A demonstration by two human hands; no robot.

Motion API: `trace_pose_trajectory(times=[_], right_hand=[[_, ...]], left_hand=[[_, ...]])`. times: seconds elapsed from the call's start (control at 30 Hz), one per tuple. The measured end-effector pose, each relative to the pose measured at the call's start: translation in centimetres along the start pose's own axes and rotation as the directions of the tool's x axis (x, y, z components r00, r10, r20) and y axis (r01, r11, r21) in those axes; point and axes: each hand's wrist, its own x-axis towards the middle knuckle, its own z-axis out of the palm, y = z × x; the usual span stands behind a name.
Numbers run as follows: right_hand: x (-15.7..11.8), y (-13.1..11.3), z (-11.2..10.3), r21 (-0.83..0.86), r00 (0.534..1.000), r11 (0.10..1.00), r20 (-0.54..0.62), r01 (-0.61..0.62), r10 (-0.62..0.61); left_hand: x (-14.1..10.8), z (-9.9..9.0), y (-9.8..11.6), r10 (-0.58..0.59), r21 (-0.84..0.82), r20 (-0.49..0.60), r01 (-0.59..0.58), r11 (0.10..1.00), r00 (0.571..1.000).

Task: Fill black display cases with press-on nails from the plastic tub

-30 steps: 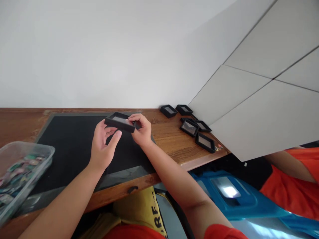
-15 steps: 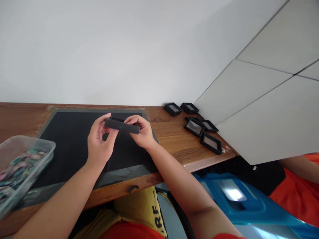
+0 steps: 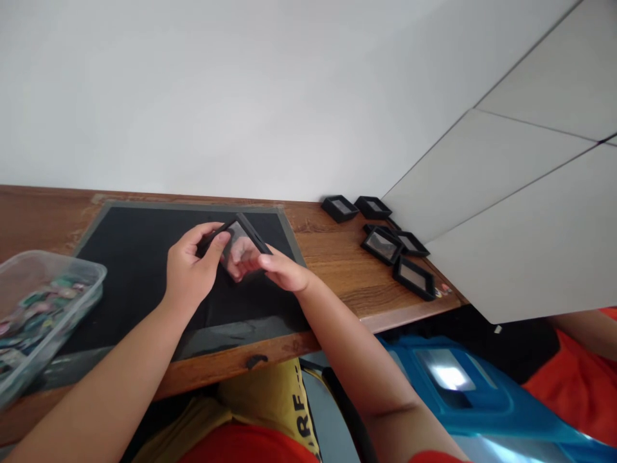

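A black box frame with a clear window (image 3: 238,233) is held tilted above the black mat (image 3: 144,257). My left hand (image 3: 193,263) grips its left side, thumb on the near face and fingers behind. At the right side my right hand (image 3: 284,270) holds the frame by its edge. Fingers of the right hand show through or reflect in the window; I cannot tell which. On the left stands a clear plastic tub (image 3: 99,276) of small mixed-coloured pieces too indistinct to name.
Several similar black frames (image 3: 414,278) lie at the table's right end, by a grey-white partition (image 3: 520,238). A white wall (image 3: 193,96) runs along the back. Below right are a blue plastic container (image 3: 501,379) and another person's orange clothing (image 3: 569,386).
The frame has turned from nearly edge-on to tilted, so its clear window now shows. My right hand has shifted its grip along the frame's edge. My view has swung slightly.
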Motion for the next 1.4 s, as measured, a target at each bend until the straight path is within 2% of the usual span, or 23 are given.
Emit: trace_pose_trajectory(times=[0.13, 0.23, 0.33, 0.47, 0.57, 0.67, 0.77, 0.83, 0.93, 0.97, 1.03, 1.1, 1.17, 1.23, 1.27, 1.33, 1.4], right_hand=[[0.0, -0.2, -0.5, 0.111, 0.996, 0.992, -0.054, -0.062, 0.068], [0.0, -0.5, -1.1, 0.103, 0.993, 0.990, -0.059, -0.092, 0.098], [-0.1, -0.5, -1.8, 0.075, 0.980, 0.986, -0.117, -0.151, 0.160], [-0.3, -0.2, -2.8, 0.107, 0.959, 0.965, -0.131, -0.238, 0.251], [-0.2, -0.1, -3.1, 0.115, 0.953, 0.959, -0.135, -0.258, 0.272], [0.1, -0.1, -2.8, 0.047, 0.949, 0.974, -0.218, -0.222, 0.227], [0.5, 0.1, -2.5, -0.114, 0.947, 0.980, -0.296, -0.164, 0.125], [0.7, 0.2, -2.3, -0.216, 0.951, 0.967, -0.301, -0.137, 0.068], [0.6, 0.1, -1.9, -0.308, 0.963, 0.950, -0.266, -0.053, -0.032], [0.5, 0.0, -1.7, -0.329, 0.965, 0.944, -0.252, -0.017, -0.070], [0.3, -0.5, -1.3, -0.376, 0.966, 0.926, -0.221, 0.042, -0.134], [0.0, -1.1, -1.1, -0.436, 0.972, 0.898, -0.174, 0.067, -0.157], [-0.3, -1.6, -1.1, -0.479, 0.977, 0.874, -0.131, 0.084, -0.166], [-0.4, -2.0, -1.5, -0.515, 0.976, 0.852, -0.122, 0.092, -0.179], [-0.5, -2.0, -1.8, -0.537, 0.971, 0.839, -0.143, 0.088, -0.194], [-0.4, -1.9, -2.2, -0.566, 0.941, 0.823, -0.257, 0.039, -0.221], [-0.1, -1.5, -2.2, -0.514, 0.856, 0.855, -0.467, -0.061, -0.220]], left_hand=[[0.5, -0.1, -0.3, -0.051, -0.019, 0.067, 0.052, 0.998, 0.996], [0.7, -0.1, -0.5, -0.080, -0.022, 0.147, 0.084, 0.996, 0.986], [0.8, -0.2, -0.5, -0.102, -0.003, 0.201, 0.104, 0.995, 0.974], [0.7, -0.2, -0.7, -0.107, 0.036, 0.232, 0.102, 0.994, 0.967], [0.5, -0.1, -1.0, -0.084, 0.067, 0.213, 0.071, 0.995, 0.973], [0.4, 0.0, -1.5, -0.048, 0.095, 0.135, 0.035, 0.995, 0.990], [0.3, 0.2, -1.9, -0.065, 0.054, 0.050, 0.062, 0.997, 0.997], [0.0, 0.3, -1.9, -0.101, 0.004, 0.058, 0.101, 0.995, 0.993], [-0.4, 0.4, -1.5, -0.110, -0.032, 0.136, 0.115, 0.993, 0.985], [-0.5, 0.3, -1.4, -0.069, -0.017, 0.139, 0.072, 0.997, 0.988], [-0.5, 0.0, -1.1, 0.083, 0.068, 0.081, -0.088, 0.994, 0.993], [-0.2, -0.5, -0.9, 0.242, 0.173, 0.054, -0.248, 0.953, 0.969], [0.0, -0.9, -0.9, 0.264, 0.187, 0.164, -0.292, 0.938, 0.951], [0.1, -1.1, -0.8, 0.192, 0.167, 0.321, -0.256, 0.952, 0.927], [0.1, -1.2, -0.8, 0.158, 0.184, 0.366, -0.238, 0.954, 0.917], [0.0, -1.2, -0.7, 0.151, 0.257, 0.362, -0.254, 0.933, 0.920], [-0.2, -1.1, -0.7, 0.226, 0.328, 0.296, -0.322, 0.888, 0.928]])
